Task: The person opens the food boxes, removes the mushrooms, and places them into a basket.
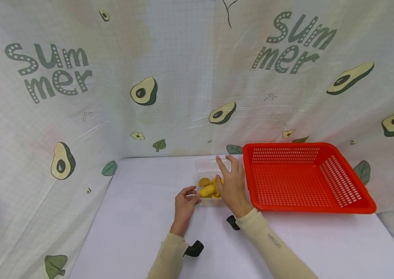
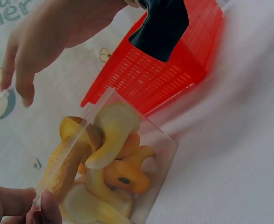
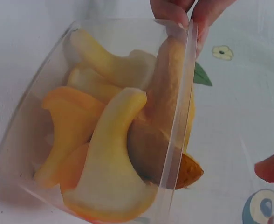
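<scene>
A clear plastic container [image 1: 212, 202] stands on the table, its hinged lid [image 1: 208, 166] swung back. Inside lie several yellow, mushroom-shaped pieces [image 3: 113, 158] and a rough, brownish-yellow piece [image 3: 167, 88] along the rim; their exact kind cannot be told. My left hand [image 1: 185, 205] pinches the container's rim at its left side, thumb and fingers showing in the right wrist view. Above the container's right side, my right hand [image 1: 232, 188] has its thumb and fingers spread. In the left wrist view one of its fingertips [image 2: 7, 79] touches the lid's clear edge.
A red perforated plastic basket [image 1: 291, 186] stands just right of the container. White cloth covers the table [image 1: 141, 209]. Behind hangs a curtain [image 1: 183, 77] printed with avocados and lettering. Black wrist mounts [image 1: 194, 248] protrude beside both sleeves.
</scene>
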The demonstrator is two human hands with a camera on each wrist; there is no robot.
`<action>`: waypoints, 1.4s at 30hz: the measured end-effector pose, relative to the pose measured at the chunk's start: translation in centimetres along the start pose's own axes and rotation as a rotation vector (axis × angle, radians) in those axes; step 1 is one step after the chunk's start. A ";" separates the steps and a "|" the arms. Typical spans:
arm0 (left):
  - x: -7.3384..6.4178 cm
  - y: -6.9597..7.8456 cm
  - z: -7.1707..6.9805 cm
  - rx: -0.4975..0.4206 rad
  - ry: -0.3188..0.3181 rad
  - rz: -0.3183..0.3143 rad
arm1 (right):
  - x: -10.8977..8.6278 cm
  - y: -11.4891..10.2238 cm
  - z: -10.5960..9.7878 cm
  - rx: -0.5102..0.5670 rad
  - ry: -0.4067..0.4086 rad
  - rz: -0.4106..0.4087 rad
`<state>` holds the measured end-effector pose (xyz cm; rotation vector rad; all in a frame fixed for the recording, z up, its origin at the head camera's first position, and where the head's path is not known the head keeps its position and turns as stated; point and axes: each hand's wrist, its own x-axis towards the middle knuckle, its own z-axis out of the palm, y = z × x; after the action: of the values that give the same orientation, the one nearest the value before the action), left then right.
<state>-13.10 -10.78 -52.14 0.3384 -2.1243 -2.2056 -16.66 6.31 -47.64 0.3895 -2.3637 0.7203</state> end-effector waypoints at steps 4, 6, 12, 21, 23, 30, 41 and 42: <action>0.0 -0.1 -0.1 -0.005 -0.001 0.003 | 0.2 0.1 -0.1 -0.063 -0.069 -0.016; 0.1 -0.1 -0.1 -0.010 0.001 -0.007 | 0.3 0.2 -0.1 -0.086 -0.108 -0.016; 0.0 -0.4 -0.2 -0.004 0.008 -0.023 | 0.3 0.5 0.1 -0.140 -0.238 0.000; 0.0 -0.3 -0.2 -0.020 0.013 -0.020 | 0.5 0.8 0.7 -0.193 -0.392 0.023; 0.1 -0.3 -0.2 -0.017 0.016 -0.019 | 0.6 0.8 0.7 -0.193 -0.412 0.027; 0.0 -0.2 -0.3 -0.003 0.027 -0.027 | 0.7 0.7 0.5 -0.187 -0.415 0.016; 0.3 -0.3 0.1 0.021 0.033 -0.017 | -1.1 1.5 0.2 -0.068 -0.468 0.090; 0.4 -0.4 0.2 0.026 0.038 -0.024 | -1.3 1.5 0.1 -0.061 -0.456 0.090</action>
<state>-13.44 -10.64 -52.56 0.4068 -2.1417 -2.1680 -16.39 7.60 -49.19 0.4627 -2.8402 0.6505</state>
